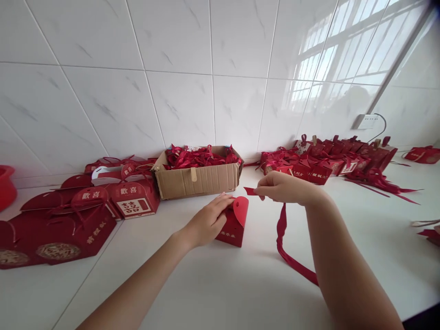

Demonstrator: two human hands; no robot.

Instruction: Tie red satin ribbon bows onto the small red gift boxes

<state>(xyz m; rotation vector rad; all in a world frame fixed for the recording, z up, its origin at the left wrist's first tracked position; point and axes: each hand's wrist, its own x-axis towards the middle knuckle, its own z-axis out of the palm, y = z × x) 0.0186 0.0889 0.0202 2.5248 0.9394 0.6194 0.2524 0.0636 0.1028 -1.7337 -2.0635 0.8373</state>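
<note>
A small red gift box point(231, 233) with gold lettering stands on the white counter in front of me. Its rounded top flap point(241, 211), pierced by a hole, leans up on the right side. My left hand point(209, 221) is closed over the box's top and left side, its fingertips partly hidden behind the flap. Just right of the box, my right hand point(280, 187) pinches a dark red ribbon point(282, 229) near one end. The short tip points left toward the flap, and the long tail hangs down and curves along the counter under my right forearm.
Behind the gift box stands a cardboard box point(182, 183) filled with red ribbons. Larger red boxes point(62, 233) with gold print sit at the left. Many small red boxes point(312, 167) line the wall at the right, with a ribbon pile point(374, 181) before them. A socket point(366, 121) is on the wall.
</note>
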